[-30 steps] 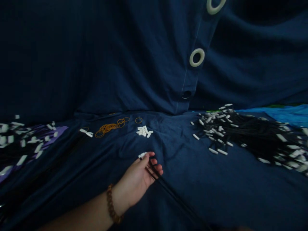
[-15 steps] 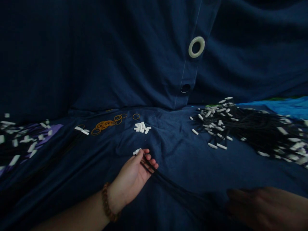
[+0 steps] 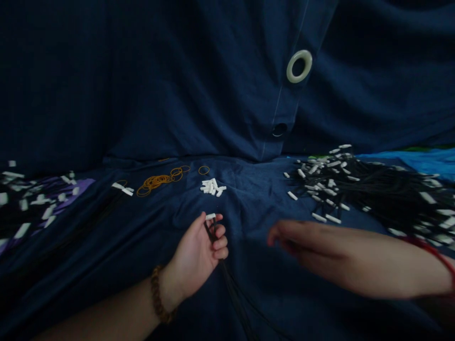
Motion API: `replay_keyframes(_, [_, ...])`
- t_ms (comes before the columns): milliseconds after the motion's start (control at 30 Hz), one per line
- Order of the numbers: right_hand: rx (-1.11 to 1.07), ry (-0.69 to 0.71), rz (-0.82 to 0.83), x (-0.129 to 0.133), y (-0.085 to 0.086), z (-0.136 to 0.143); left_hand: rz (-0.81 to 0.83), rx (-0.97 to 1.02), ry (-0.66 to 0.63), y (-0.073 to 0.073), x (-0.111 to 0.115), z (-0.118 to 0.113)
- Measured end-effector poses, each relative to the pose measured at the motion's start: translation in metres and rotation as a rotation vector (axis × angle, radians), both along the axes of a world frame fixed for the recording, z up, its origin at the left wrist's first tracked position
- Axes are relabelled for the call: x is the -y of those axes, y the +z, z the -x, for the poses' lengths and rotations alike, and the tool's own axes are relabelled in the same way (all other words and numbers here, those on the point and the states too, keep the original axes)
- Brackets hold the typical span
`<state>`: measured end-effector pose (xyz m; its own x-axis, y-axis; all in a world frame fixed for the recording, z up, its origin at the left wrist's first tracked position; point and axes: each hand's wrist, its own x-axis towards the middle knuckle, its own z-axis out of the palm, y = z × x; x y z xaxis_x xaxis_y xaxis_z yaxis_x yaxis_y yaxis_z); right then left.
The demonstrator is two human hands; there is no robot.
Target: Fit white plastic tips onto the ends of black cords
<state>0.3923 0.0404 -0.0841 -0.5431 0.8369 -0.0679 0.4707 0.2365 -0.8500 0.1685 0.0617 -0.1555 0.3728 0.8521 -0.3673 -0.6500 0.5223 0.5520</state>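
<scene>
Your left hand (image 3: 210, 228) grips white-tipped black cords (image 3: 232, 289); your blurry right hand (image 3: 272, 235) hovers apart over blue cloth (image 3: 254, 255), seemingly empty, fingers' openness unclear, can't tell.

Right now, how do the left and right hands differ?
The left hand curls its fingers around black cords; the right hand is blurred, its grip unclear.
The left hand shows its palm; the right hand is seen side-on.
The left wrist has a brown beaded bracelet, the right a red band.
Both are ungloved, over dark blue cloth.
</scene>
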Motion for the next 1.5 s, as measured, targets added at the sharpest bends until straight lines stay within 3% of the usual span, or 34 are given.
replay_keyframes(67, [-0.007, 0.11, -0.074, -0.026, -0.009, 0.028, -0.031, -0.049, 0.012, -0.001, 0.001, -0.002])
replay_keyframes(167, [-0.152, 0.047, -0.169, -0.052, -0.049, 0.062, -0.103, -0.158, 0.07, -0.003, 0.0, -0.005])
replay_keyframes(267, [-0.264, 0.029, -0.251, -0.059, -0.083, 0.076, -0.187, -0.282, 0.149, -0.004, -0.002, -0.005])
replay_keyframes(333, [-0.317, 0.054, -0.245, -0.057, -0.092, 0.075, -0.222, -0.351, 0.171, -0.005, -0.004, -0.003])
replay_keyframes(733, [-0.497, 0.049, 0.022, -0.065, -0.096, 0.069, -0.357, -0.587, 0.092, -0.005, -0.014, 0.008])
replay_keyframes(1067, [-0.558, 0.018, 0.076, -0.063, -0.094, 0.066, -0.313, -0.584, 0.088, -0.001, -0.016, 0.007])
replay_keyframes(1300, [-0.576, 0.056, 0.09, -0.065, -0.091, 0.064, -0.381, -0.602, 0.053, -0.004, -0.016, 0.008])
replay_keyframes(1500, [-0.61, -0.069, 0.008, -0.068, -0.093, 0.064, -0.402, -0.655, -0.002, -0.011, -0.016, 0.01])
